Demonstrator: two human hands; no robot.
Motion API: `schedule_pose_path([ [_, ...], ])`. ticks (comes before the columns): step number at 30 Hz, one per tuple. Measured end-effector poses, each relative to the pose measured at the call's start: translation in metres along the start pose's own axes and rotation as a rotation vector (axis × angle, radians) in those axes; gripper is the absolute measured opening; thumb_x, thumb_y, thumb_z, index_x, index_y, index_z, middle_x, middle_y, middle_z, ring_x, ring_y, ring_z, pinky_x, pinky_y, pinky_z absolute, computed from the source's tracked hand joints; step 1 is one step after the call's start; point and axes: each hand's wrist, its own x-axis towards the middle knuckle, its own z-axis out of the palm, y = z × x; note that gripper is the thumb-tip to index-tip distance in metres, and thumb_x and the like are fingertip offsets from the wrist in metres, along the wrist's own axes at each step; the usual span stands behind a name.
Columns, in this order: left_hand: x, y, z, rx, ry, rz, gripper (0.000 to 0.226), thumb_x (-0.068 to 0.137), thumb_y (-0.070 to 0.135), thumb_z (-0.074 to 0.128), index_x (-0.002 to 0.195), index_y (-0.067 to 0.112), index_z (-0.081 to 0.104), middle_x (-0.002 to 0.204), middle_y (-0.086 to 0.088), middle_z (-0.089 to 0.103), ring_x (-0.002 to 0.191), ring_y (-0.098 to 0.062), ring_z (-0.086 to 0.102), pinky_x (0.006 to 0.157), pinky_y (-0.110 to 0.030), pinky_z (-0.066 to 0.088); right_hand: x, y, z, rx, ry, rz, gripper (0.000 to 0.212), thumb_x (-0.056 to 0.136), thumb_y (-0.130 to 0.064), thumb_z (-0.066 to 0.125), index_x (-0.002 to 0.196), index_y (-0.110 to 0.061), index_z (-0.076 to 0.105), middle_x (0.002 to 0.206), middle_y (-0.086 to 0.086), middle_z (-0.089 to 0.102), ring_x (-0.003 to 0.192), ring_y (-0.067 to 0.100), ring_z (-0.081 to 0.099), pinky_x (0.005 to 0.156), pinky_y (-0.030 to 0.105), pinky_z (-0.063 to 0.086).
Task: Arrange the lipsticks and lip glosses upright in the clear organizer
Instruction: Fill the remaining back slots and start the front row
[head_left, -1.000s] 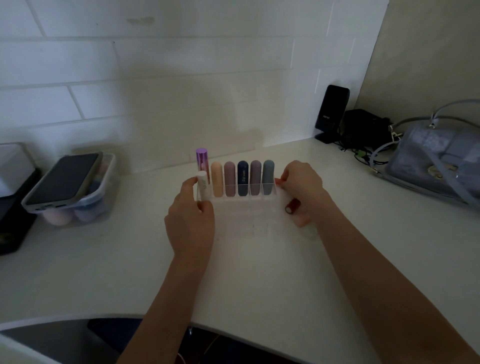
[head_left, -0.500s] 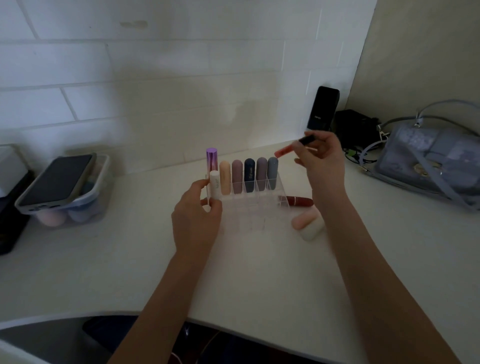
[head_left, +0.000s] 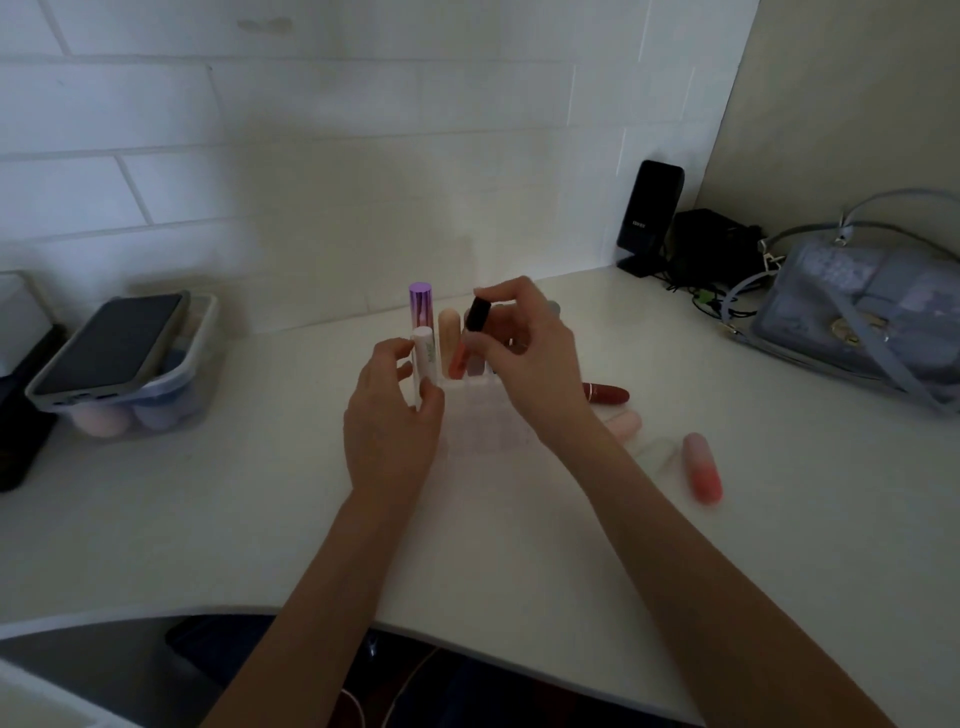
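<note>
Two bare forearms come up from the bottom edge, no sleeve showing on either as far as the frame reaches; no watch or bracelet sits on either wrist; the left hand (head_left: 390, 415) is slim, with short plain nails (as far as the dim light lets one judge); the right hand (head_left: 530, 358) is likewise bare of gloves, and a faint pale glint shows on one of its fingers, too blurred to tell whether it is a ring; below the counter edge lies dark clothing, indistinct in shadow.
</note>
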Motion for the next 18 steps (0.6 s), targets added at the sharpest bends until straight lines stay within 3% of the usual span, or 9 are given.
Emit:
schedule_pose_path([
  [1,0.000,0.000,0.001,0.004,0.013,0.011,0.038,0.083,0.013,0.066,0.118,0.017,0.052,0.119,-0.001,0.062,0.107,-0.014,0.061,0.078,-0.040,0.057,0.000,0.002,0.003,-0.040,0.007,-0.015,0.037,0.082,-0.013,0.067,0.093,-0.045,0.053,0.073,-0.013,0.071,0.083,0.022,0.067,0.088,0.047,0.050],
  [3,0.000,0.000,0.001,0.012,0.041,0.051,0.039,0.081,0.011,0.067,0.117,0.016,0.052,0.117,-0.001,0.061,0.104,-0.014,0.061,0.074,-0.042,0.057,-0.001,0.003,0.008,-0.053,0.015,-0.028,0.037,0.083,-0.011,0.066,0.093,-0.045,0.054,0.075,-0.017,0.069,0.089,0.021,0.066,0.091,0.049,0.049],
  [6,-0.002,-0.002,0.002,0.024,0.051,0.131,0.035,0.079,0.008,0.066,0.113,0.014,0.056,0.112,-0.001,0.060,0.097,-0.015,0.060,0.067,-0.043,0.057,-0.002,-0.001,0.012,0.015,0.013,-0.057,0.023,0.086,0.001,0.061,0.102,-0.017,0.060,0.081,-0.004,0.069,0.089,0.008,0.065,0.083,0.025,0.054],
  [7,-0.002,-0.002,0.002,0.027,0.041,0.148,0.033,0.079,0.008,0.066,0.111,0.013,0.057,0.110,-0.001,0.059,0.095,-0.015,0.059,0.066,-0.043,0.057,-0.002,-0.002,0.012,0.007,0.013,-0.075,0.019,0.087,0.003,0.059,0.101,-0.010,0.060,0.078,-0.006,0.067,0.085,-0.002,0.063,0.077,0.014,0.050],
  [9,-0.003,-0.003,0.003,0.017,0.022,0.169,0.027,0.079,0.007,0.067,0.105,0.012,0.061,0.107,-0.002,0.060,0.093,-0.014,0.056,0.066,-0.044,0.056,-0.002,-0.002,0.013,0.004,0.004,-0.082,0.015,0.087,0.004,0.059,0.098,-0.005,0.060,0.075,-0.012,0.061,0.079,-0.011,0.060,0.073,0.006,0.047],
  [13,0.000,-0.007,0.002,-0.046,0.032,0.166,0.019,0.083,0.012,0.070,0.101,0.012,0.069,0.106,-0.003,0.064,0.094,-0.003,0.051,0.066,-0.043,0.057,-0.001,0.001,0.017,0.100,-0.076,-0.009,0.019,0.087,-0.002,0.063,0.098,-0.016,0.057,0.088,0.003,0.068,0.081,0.012,0.068,0.072,0.030,0.061],
  [16,0.001,-0.008,0.003,-0.053,0.034,0.149,0.023,0.083,0.022,0.070,0.105,0.015,0.071,0.109,0.000,0.064,0.097,-0.010,0.057,0.067,-0.043,0.057,-0.002,-0.003,0.017,0.141,-0.076,-0.010,0.021,0.086,-0.002,0.064,0.103,-0.013,0.059,0.085,-0.007,0.064,0.079,0.009,0.065,0.075,0.032,0.060],
  [18,0.001,-0.006,0.002,-0.025,0.021,0.132,0.025,0.082,0.026,0.071,0.106,0.016,0.070,0.111,0.002,0.063,0.100,-0.014,0.059,0.069,-0.043,0.057,0.000,-0.007,0.012,0.135,0.037,-0.036,0.021,0.086,-0.002,0.064,0.104,-0.012,0.061,0.087,-0.010,0.063,0.079,0.007,0.064,0.078,0.031,0.058],
])
